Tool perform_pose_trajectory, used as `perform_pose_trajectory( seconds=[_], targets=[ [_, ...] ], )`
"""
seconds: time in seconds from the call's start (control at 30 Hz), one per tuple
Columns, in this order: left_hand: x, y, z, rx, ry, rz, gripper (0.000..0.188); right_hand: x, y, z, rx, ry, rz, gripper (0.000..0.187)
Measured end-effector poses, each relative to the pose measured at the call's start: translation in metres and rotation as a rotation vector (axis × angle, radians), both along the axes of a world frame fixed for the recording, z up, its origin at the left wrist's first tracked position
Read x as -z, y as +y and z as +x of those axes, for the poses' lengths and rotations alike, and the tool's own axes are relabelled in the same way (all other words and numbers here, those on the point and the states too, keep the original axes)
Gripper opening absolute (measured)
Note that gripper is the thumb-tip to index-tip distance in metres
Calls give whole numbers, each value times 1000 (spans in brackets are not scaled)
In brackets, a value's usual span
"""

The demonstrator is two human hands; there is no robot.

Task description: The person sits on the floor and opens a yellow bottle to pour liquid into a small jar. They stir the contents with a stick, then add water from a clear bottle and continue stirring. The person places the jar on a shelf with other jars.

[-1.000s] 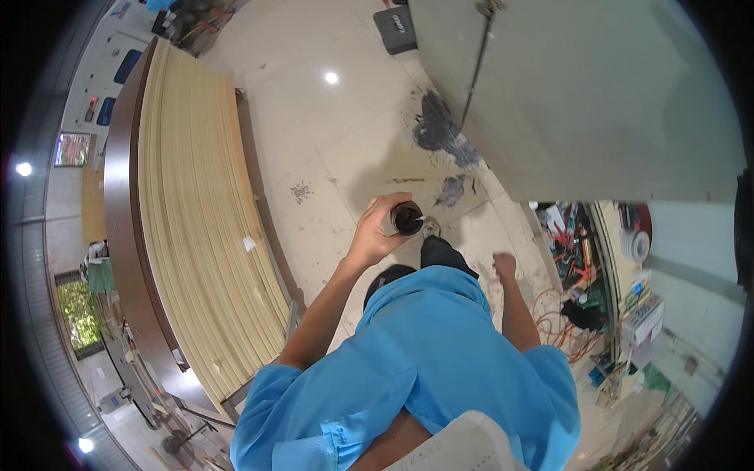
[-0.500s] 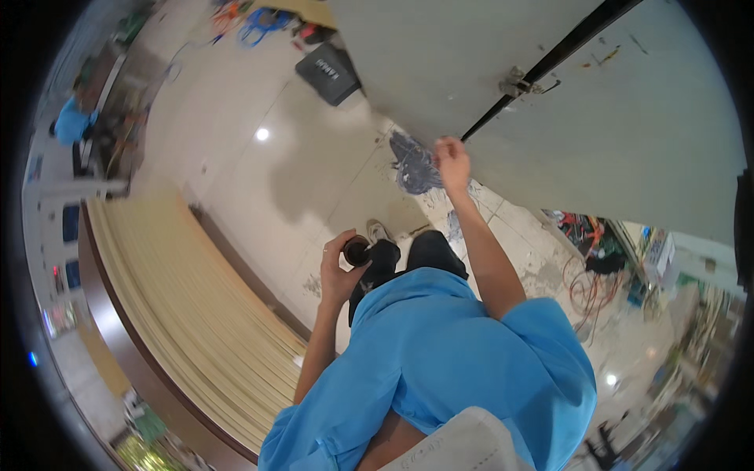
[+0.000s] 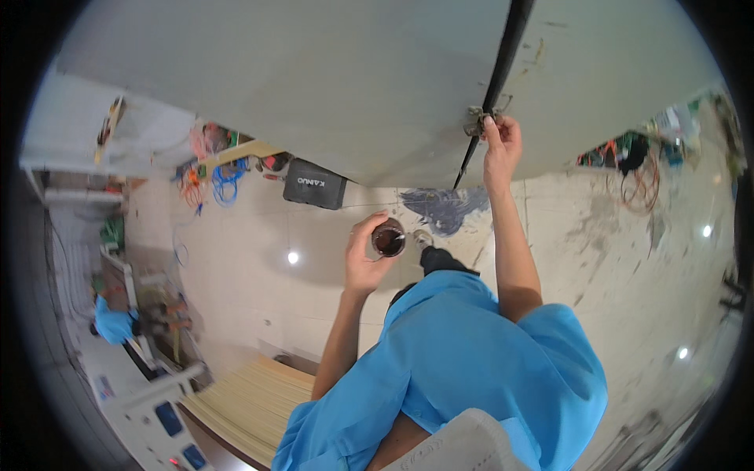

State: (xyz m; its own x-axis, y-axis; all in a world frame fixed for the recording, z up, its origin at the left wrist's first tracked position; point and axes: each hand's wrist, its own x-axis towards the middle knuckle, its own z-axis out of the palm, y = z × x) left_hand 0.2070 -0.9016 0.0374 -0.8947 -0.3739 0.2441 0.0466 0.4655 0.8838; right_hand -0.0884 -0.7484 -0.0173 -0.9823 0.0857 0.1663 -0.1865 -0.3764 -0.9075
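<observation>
My left hand is wrapped round a small round cup with dark liquid in it, held out in front of my body. Ahead stand two large grey-green door panels with a dark gap between them. A worn metal latch bridges that gap. My right hand is raised to the latch, thumb and fingers closed on its right end. The fingers partly cover that end.
A dark plastic case lies at the panels' foot, near coiled blue hose. Grey stains mark the tiles. A stack of pale boards stands at lower left. Another person in blue works far left. Orange cable lies right.
I have turned left and come closer to the panels. My right hand has risen from below the latch to grip it. The cup stays in my left hand.
</observation>
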Motion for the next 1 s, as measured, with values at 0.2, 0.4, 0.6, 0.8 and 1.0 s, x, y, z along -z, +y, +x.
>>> perform_pose_trajectory(
  seconds=[0.2,0.4,0.6,0.8,1.0],
  targets=[
    [-4,-23,-22,208,-101,29,73,9,7,-5,-32,35,-100,15],
    [-11,-57,-22,355,-148,12,72,9,32,17,-80,-6,-202,16],
    [4,-71,-19,496,-123,4,68,10,103,92,122,-6,-9,18],
    [19,-59,-26,626,-163,47,69,32,191,181,436,-112,-64,51],
    [36,-16,-53,735,-300,0,70,103,243,221,693,-351,-59,70]
  ],
)
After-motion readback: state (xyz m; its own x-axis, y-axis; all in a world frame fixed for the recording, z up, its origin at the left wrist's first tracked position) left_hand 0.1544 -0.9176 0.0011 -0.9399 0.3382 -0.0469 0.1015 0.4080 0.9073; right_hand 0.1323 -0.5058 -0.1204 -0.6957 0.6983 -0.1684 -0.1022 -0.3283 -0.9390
